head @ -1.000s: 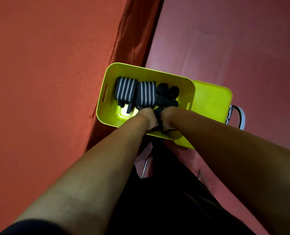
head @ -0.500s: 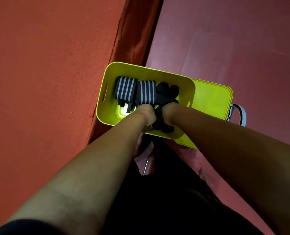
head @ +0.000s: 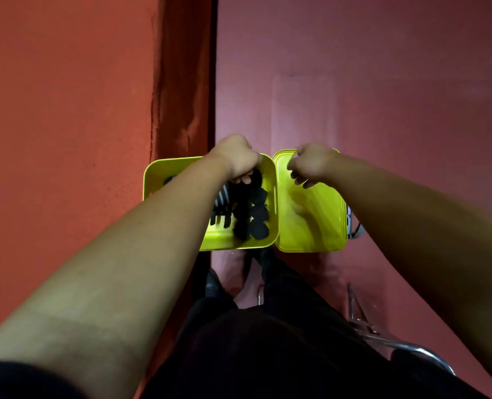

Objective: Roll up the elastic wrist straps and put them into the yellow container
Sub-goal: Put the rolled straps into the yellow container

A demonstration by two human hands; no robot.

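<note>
Looking down from the head camera, both bare forearms reach forward and cover much of the scene. The yellow container (head: pixel 271 197) sits under the hands, where the red surface (head: pixel 66 110) on the left meets the pinkish floor (head: pixel 397 82). Its left half is hidden by the left forearm, so only the far-left corner, a dark slot in that wall and the right part of the inside show.

The left hand (head: pixel 236 161) hangs over the container's far wall, knuckles up, fingers curled down round the top of a black strap (head: pixel 255 180). The palm hides how much of it is held. Below it several black rolls (head: pixel 258 216) are packed against the right wall. Their outlines run together in the dim light and cannot be counted. A striped strap (head: pixel 221 203) peeks out beside the forearm, mostly covered.

The yellow lid (head: pixel 311 228) lies just beside the container on the right, touching its wall. The right hand (head: pixel 311 165) hovers over the lid's far edge with fingers bent inward. Its fingertips are in shadow, so whether they pinch anything cannot be told. A grey loop (head: pixel 354 226) shows past the lid's right edge, cut off by the right forearm.

Dark trousers (head: pixel 268 349) fill the lower middle, a metal chair frame (head: pixel 363 326) shows to their right, and a dark sleeve (head: pixel 23 381) is cropped at the lower left corner.
</note>
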